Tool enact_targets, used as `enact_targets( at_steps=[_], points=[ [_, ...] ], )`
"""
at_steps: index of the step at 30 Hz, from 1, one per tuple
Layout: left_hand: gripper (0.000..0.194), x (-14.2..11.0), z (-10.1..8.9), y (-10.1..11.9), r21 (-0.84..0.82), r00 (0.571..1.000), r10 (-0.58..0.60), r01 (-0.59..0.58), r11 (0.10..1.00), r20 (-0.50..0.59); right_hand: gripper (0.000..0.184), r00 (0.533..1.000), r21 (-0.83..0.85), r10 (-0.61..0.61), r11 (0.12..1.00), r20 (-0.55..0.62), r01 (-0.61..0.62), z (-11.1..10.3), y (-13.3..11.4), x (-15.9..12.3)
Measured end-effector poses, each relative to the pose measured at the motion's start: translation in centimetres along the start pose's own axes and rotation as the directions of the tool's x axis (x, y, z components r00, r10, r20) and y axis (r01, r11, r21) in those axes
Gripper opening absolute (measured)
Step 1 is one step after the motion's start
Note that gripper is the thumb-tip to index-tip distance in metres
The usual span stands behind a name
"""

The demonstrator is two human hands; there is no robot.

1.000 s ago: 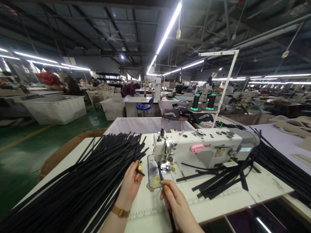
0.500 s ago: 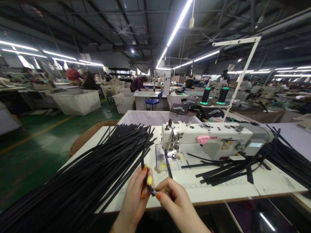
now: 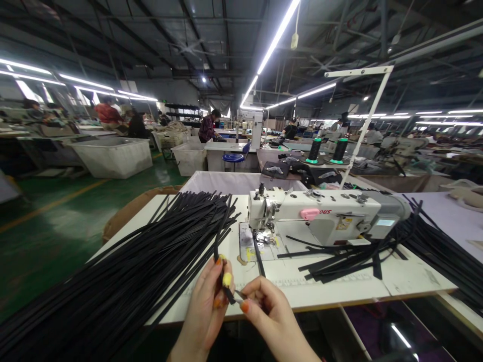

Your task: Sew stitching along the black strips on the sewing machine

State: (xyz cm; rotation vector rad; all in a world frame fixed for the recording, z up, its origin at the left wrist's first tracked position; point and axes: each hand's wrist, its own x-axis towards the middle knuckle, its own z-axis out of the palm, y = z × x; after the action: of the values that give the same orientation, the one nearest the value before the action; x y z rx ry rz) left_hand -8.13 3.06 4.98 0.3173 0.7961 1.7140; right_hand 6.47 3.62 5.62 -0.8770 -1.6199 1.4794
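My left hand [image 3: 208, 296] is closed round a black strap [image 3: 218, 241], whose short end pokes out below the fingers. Yellow wrapping [image 3: 227, 279] covers part of the fingers on this hand. My right hand [image 3: 269, 306] pinches what look like small thread snips [image 3: 237, 297], mostly hidden in the palm, their pale blade tips at the strap's end. Behind the hands, another black strap [image 3: 258, 257] runs from under the presser foot of a white sewing machine [image 3: 302, 213] toward me. A thick pile of black straps [image 3: 151, 256] lies to the left.
Cut black straps [image 3: 332, 266] lie under the machine arm, with more straps [image 3: 441, 256] beyond it at right. A thread stand [image 3: 368, 123] rises behind, near two black thread cones [image 3: 314, 151]. A pale-lined bin [image 3: 241, 180] adjoins the table's far edge. Co-workers are in the background.
My right hand has left the strap near the machine and come to my left hand, bringing blade tips to the strap end. My left hand now holds a strap from the pile nearer me.
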Motion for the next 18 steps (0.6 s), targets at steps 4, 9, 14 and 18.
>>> enact_targets(
  at_steps=[4, 9, 14, 18],
  points=[
    [0.027, -0.04, -0.15, -0.08, -0.009, 1.0, -0.007, 0.007, 1.0, -0.022, 0.03, 1.0, -0.002, -0.002, 1.0, 0.018, 0.002, 0.29, -0.14, 0.15],
    [0.028, -0.03, -0.22, -0.02, -0.022, 1.0, -0.011, 0.011, 1.0, -0.003, 0.032, 0.999, -0.024, 0.015, 1.0, -0.032, -0.015, 0.56, 0.42, 0.2],
    [0.027, 0.09, -0.26, 0.0, -0.015, 1.0, -0.005, 0.005, 1.0, 0.01, 0.032, 0.999, 0.024, 0.025, 0.999, -0.024, -0.024, 0.64, 0.64, 0.18],
    [0.029, 0.12, -0.13, -0.13, -0.013, 0.999, -0.014, 0.013, 1.0, -0.047, 0.033, 1.0, 0.045, -0.002, 0.999, 0.005, 0.002, 0.81, 0.14, 0.3]
  ],
)
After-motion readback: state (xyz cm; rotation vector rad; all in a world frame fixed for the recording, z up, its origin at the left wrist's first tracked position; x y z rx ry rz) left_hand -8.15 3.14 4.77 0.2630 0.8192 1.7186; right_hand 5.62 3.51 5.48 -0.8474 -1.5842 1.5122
